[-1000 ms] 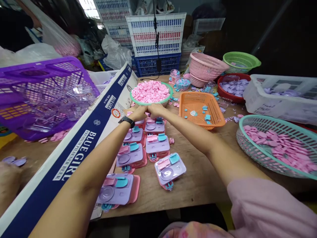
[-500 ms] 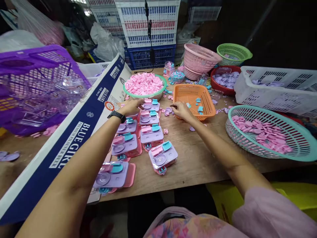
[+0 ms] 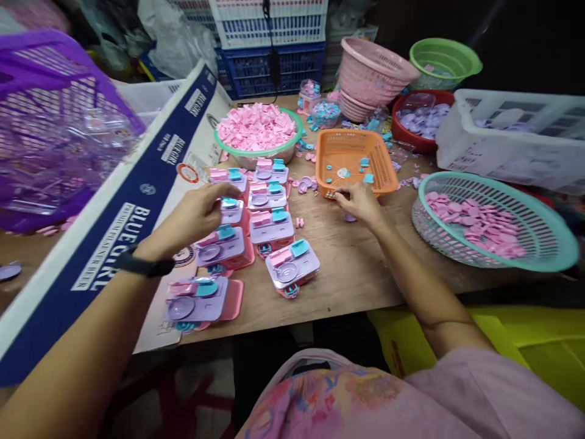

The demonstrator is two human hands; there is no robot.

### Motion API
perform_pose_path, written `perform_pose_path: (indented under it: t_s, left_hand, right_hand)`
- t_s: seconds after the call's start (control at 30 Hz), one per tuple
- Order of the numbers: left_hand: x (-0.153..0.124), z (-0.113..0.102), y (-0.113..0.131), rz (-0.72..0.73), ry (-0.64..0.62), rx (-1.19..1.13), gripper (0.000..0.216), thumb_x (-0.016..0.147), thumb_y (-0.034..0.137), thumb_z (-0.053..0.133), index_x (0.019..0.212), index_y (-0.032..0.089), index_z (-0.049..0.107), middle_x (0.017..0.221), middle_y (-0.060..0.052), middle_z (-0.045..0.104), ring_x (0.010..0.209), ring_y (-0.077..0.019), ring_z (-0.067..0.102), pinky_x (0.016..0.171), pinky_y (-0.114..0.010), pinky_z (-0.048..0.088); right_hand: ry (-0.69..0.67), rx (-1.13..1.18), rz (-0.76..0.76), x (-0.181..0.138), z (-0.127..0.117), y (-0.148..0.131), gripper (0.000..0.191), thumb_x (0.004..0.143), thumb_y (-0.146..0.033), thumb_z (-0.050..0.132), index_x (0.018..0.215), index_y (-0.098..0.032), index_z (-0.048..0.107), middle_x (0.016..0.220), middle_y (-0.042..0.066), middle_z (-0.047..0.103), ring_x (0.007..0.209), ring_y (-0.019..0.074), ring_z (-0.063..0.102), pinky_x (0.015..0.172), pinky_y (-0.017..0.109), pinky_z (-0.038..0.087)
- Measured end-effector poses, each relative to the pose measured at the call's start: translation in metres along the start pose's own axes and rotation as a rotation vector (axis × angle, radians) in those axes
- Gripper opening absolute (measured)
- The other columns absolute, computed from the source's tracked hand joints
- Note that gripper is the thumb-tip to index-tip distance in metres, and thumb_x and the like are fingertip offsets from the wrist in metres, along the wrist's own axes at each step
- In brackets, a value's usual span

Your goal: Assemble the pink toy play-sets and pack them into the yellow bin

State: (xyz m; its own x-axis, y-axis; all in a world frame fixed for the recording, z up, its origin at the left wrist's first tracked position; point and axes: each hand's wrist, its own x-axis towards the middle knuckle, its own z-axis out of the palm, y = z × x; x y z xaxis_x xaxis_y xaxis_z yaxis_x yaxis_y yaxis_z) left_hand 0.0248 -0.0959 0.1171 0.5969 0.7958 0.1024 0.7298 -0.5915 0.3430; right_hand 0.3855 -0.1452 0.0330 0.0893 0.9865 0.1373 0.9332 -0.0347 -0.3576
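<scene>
And here's the surface (image 3: 351, 268), bare wood at lower centre, near edge below! Carton (image 3: 147, 189) walling the left; basket (image 3: 356, 138) right of centre; two rows of toys (image 3: 292, 265) centre-left. Left hand (image 3: 194, 213), half curled, over the left row; right hand (image 3: 363, 204), pinched narrow, by the basket's near rim. Holding anything? Can't tell, either one!

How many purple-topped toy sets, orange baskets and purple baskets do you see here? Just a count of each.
Visible purple-topped toy sets: 8
Orange basket: 1
Purple basket: 1
Total: 10
</scene>
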Motion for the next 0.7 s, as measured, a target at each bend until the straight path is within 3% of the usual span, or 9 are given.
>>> perform_pose_path:
  t_s: [0.1,0.27,0.4,0.53,0.63,0.7]
  left_hand:
    - [-0.021,0.009,0.008,0.023,0.016,0.017,0.041,0.09,0.02,0.038,0.122,0.022,0.065,0.117,-0.008,0.071,0.098,-0.0218,0.068,0.091,-0.039,0.053]
    - [-0.038,0.024,0.016,0.084,0.053,-0.04,0.042,0.091,0.021,0.038,0.122,0.023,0.066,0.113,-0.009,0.07,0.096,-0.0239,0.068,0.091,-0.042,0.055]
    - [-0.046,0.024,0.016,0.053,0.086,-0.034,0.043,0.09,0.016,0.038,0.122,0.023,0.067,0.115,-0.009,0.071,0.099,-0.0237,0.068,0.094,-0.04,0.055]
    - [-0.053,0.025,0.009,0.016,0.082,0.004,0.046,0.088,0.013,0.04,0.124,0.02,0.067,0.117,-0.009,0.071,0.105,-0.0242,0.067,0.096,-0.038,0.055]
    - [-0.056,0.03,0.005,0.054,0.043,0.004,0.049,0.085,0.009,0.04,0.125,0.018,0.068,0.118,-0.009,0.07,0.113,-0.0248,0.063,0.1,-0.039,0.053]
    - [-0.056,0.036,0.004,0.102,0.002,0.013,0.054,0.083,0.005,0.041,0.129,0.019,0.066,0.119,-0.009,0.07,0.118,-0.0251,0.059,0.101,-0.039,0.052]
  right_hand:
    - [-0.043,-0.173,0.157,-0.026,0.008,0.007,0.032,0.099,-0.02,0.048,0.101,-0.012,0.079,0.103,0.017,0.078,0.095,0.0264,0.071,0.082,0.031,0.047]
    - [-0.081,-0.304,0.304,-0.044,0.03,0.011,0.039,0.104,-0.041,0.052,0.11,-0.01,0.075,0.111,0.022,0.074,0.107,0.0332,0.07,0.086,0.037,0.051]
    - [-0.054,-0.306,0.327,-0.042,0.033,0.012,0.029,0.1,-0.024,0.053,0.108,-0.009,0.077,0.109,0.023,0.075,0.105,0.034,0.072,0.088,0.04,0.052]
    - [-0.07,0.07,-0.028,-0.041,0.014,-0.006,0.025,0.097,-0.03,0.06,0.105,-0.018,0.081,0.101,0.011,0.079,0.089,0.0247,0.074,0.082,0.034,0.054]
    - [-0.108,0.4,-0.345,-0.035,0.002,-0.038,0.026,0.098,-0.036,0.062,0.11,-0.023,0.081,0.11,0.007,0.079,0.096,0.0211,0.073,0.084,0.031,0.055]
    - [-0.19,0.497,-0.515,-0.025,0.003,-0.06,0.024,0.097,-0.034,0.064,0.11,-0.023,0.081,0.112,0.007,0.078,0.102,0.0211,0.071,0.088,0.032,0.055]
